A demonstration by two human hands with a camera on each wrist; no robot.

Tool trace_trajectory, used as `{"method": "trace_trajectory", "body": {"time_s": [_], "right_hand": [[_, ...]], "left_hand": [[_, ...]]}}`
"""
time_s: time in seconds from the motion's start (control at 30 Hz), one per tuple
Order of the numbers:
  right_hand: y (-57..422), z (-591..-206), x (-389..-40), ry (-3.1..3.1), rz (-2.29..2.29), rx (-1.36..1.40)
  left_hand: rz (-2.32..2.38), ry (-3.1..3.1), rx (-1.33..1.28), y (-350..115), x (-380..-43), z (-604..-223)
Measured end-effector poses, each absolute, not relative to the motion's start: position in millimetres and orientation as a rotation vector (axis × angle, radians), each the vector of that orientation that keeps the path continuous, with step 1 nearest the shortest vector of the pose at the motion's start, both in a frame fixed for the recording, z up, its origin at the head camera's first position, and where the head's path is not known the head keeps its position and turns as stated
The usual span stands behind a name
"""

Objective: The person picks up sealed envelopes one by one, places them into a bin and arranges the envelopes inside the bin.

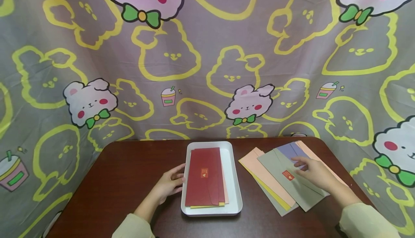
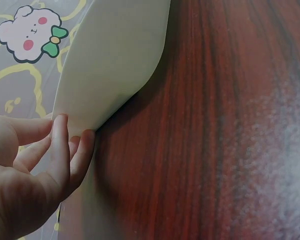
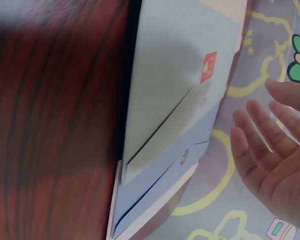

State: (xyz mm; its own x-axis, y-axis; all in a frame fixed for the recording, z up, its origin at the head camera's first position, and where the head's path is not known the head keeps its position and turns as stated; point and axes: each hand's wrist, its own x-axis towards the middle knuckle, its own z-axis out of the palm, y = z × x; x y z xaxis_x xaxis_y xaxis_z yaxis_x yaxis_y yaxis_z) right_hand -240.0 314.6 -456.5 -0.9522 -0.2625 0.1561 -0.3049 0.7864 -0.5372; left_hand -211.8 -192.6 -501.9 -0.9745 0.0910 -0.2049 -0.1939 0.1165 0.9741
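A white tray [image 1: 234, 180] stands at the middle of the table with a dark red envelope [image 1: 202, 187] on top of others in it. My left hand [image 1: 168, 183] is at the tray's left side, its fingers touching the outer wall [image 2: 110, 55]. Over a loose pile on the right, my right hand [image 1: 312, 171] hovers with its fingers apart and nothing held. Beneath it lies a grey-green envelope [image 3: 165, 65] with a red sticker [image 1: 288, 175]. A blue-purple envelope [image 3: 162, 172] shows partly from under that one.
Pink [image 1: 273, 184] and yellow [image 1: 278, 196] envelopes stick out at the pile's left. Inside the tray, yellow and pink edges show below the red envelope. A patterned curtain [image 1: 207, 61] hangs behind the dark wood table [image 1: 129, 173].
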Motion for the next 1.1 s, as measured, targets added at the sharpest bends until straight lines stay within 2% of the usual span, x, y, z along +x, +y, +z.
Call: {"method": "trace_trajectory", "body": {"time_s": [0.6,1.1], "right_hand": [[339,-479,-246,-2.977,1.004,0.387],[340,-491,-253,-3.131,0.756,0.256]], "left_hand": [[1.956,2.184,-0.111,-192,-211,-503],[1.971,2.162,-0.083,-192,-211,-503]]}}
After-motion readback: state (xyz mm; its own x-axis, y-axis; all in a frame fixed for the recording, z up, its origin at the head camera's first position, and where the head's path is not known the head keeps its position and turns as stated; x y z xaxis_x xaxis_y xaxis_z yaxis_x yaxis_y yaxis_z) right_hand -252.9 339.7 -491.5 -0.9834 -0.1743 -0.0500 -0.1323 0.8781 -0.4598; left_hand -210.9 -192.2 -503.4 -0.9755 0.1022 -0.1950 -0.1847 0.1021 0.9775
